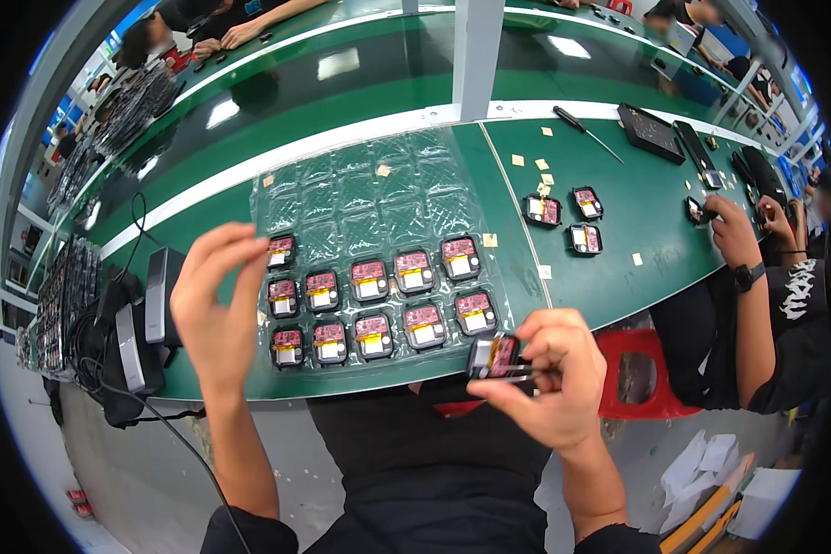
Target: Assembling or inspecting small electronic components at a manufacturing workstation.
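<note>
A clear plastic blister tray [360,189] lies on the green bench, its near pockets filled with several small black square device housings [375,335] showing red circuit boards, yellow tape and pale blocks. My left hand [214,300] is raised over the tray's left edge, fingertips and thumb brought together beside a housing [281,251]; anything pinched there is too small to make out. At the bench's front edge, my right hand [563,374] is closed round metal tweezers [517,374] and a similar device housing [492,355], its board side showing.
Three more housings [585,238] lie right of the tray among small yellowish squares. Behind are a screwdriver [586,134] and a black parts tray [651,134]. A co-worker's hand [734,231] works at right. Left stand grey boxes [163,295] with cables, and stacked trays [65,295].
</note>
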Tool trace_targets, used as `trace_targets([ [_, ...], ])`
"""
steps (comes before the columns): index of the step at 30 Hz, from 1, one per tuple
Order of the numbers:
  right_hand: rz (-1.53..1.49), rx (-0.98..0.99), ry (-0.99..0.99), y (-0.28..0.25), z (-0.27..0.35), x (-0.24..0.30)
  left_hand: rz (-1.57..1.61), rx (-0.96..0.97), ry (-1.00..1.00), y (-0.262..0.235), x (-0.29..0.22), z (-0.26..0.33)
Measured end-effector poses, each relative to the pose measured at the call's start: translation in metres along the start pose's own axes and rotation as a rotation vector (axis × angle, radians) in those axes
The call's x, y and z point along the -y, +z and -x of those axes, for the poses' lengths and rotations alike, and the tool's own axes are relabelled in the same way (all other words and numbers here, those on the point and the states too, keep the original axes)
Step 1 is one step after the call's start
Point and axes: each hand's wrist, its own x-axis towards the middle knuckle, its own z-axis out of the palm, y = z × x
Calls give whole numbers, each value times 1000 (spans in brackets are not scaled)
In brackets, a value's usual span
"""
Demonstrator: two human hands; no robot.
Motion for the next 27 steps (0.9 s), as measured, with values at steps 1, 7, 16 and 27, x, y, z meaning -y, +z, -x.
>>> trace_targets([
  [1, -109, 12, 37, 2, 4, 1, 65, -164, 78, 2, -16, 10],
  [7, -783, 163, 487, 21, 11, 21, 780, 326, -133, 23, -85, 76],
  [16, -599, 252, 370, 24, 10, 22, 1446, 275, -426, 51, -74, 108],
  [27, 357, -17, -348, 28, 24, 8, 1356, 136, -631, 50, -85, 102],
])
